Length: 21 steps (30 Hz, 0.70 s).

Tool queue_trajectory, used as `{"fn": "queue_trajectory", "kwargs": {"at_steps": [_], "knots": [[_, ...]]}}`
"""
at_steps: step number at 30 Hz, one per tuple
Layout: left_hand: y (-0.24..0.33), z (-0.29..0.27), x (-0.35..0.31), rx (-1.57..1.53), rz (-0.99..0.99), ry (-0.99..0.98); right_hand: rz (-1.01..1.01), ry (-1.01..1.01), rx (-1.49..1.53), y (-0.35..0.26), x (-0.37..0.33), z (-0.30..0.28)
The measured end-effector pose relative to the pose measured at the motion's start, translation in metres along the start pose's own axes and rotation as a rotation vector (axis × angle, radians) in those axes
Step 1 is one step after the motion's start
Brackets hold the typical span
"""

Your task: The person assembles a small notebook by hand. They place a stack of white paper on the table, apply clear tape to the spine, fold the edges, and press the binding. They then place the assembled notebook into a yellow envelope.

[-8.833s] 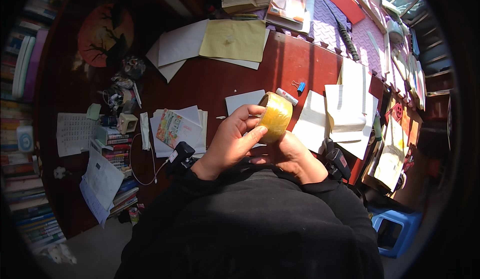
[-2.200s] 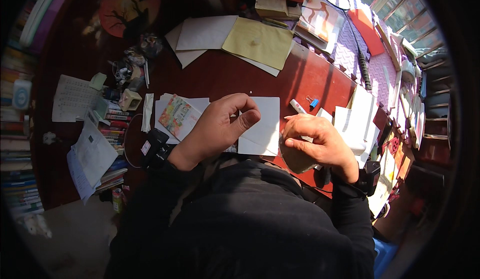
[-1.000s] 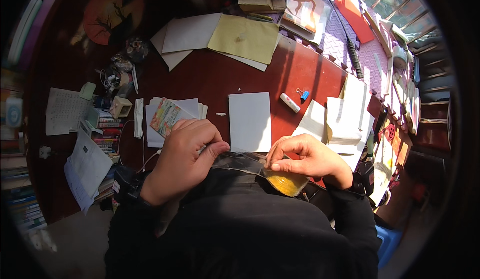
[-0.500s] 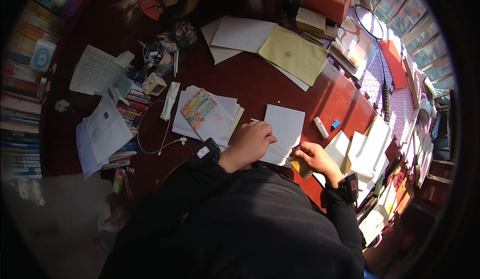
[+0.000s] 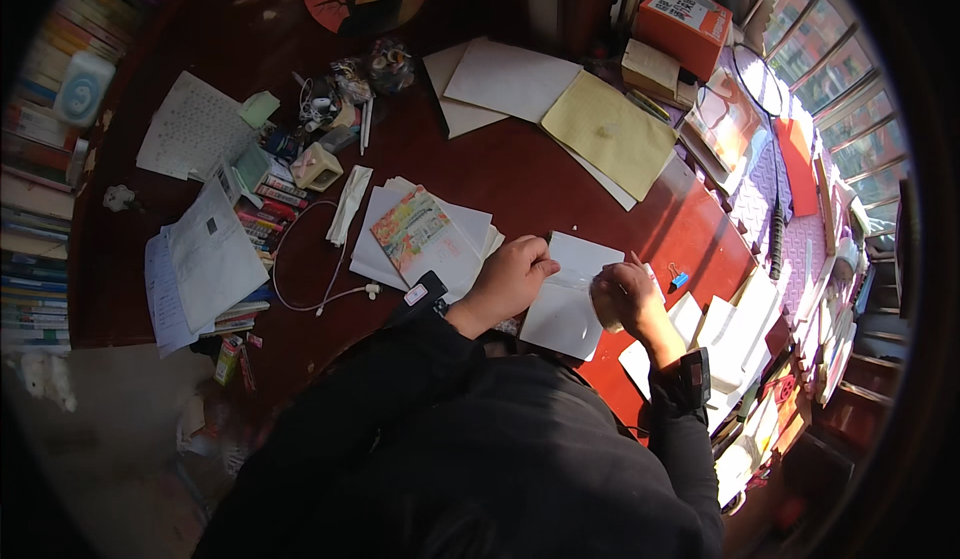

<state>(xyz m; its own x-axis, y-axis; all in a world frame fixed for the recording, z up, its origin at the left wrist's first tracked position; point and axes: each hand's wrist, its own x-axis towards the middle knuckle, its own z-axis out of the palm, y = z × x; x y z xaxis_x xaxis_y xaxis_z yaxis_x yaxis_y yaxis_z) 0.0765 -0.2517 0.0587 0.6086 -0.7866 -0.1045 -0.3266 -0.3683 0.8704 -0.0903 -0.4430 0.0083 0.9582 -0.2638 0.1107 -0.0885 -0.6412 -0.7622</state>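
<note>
Dark red desk point(image 5: 480, 169) fills the middle of the frame, sunlit toward the right. Just right of centre, your right hand point(image 5: 632, 294) grips the tape roll point(image 5: 603, 309), which sits at that hand's left side, partly covered by its fingers. Left of the roll, your left hand point(image 5: 512, 281) pinches the end of a faint clear strip point(image 5: 574, 281) between thumb and forefinger; the strip spans the gap between your hands, over a white sheet point(image 5: 560, 321).
</note>
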Motion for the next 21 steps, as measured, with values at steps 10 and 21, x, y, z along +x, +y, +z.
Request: {"fn": "queue_trajectory", "kwargs": {"at_steps": [10,21], "knots": [[0.045,-0.021,0.038,0.371,0.506,-0.418,0.138,-0.012,0.312,0.004,-0.026,0.049],[0.033,0.014,0.085,0.482,0.615,-0.668,0.360,-0.067,0.319,-0.006,-0.055,0.051]]}}
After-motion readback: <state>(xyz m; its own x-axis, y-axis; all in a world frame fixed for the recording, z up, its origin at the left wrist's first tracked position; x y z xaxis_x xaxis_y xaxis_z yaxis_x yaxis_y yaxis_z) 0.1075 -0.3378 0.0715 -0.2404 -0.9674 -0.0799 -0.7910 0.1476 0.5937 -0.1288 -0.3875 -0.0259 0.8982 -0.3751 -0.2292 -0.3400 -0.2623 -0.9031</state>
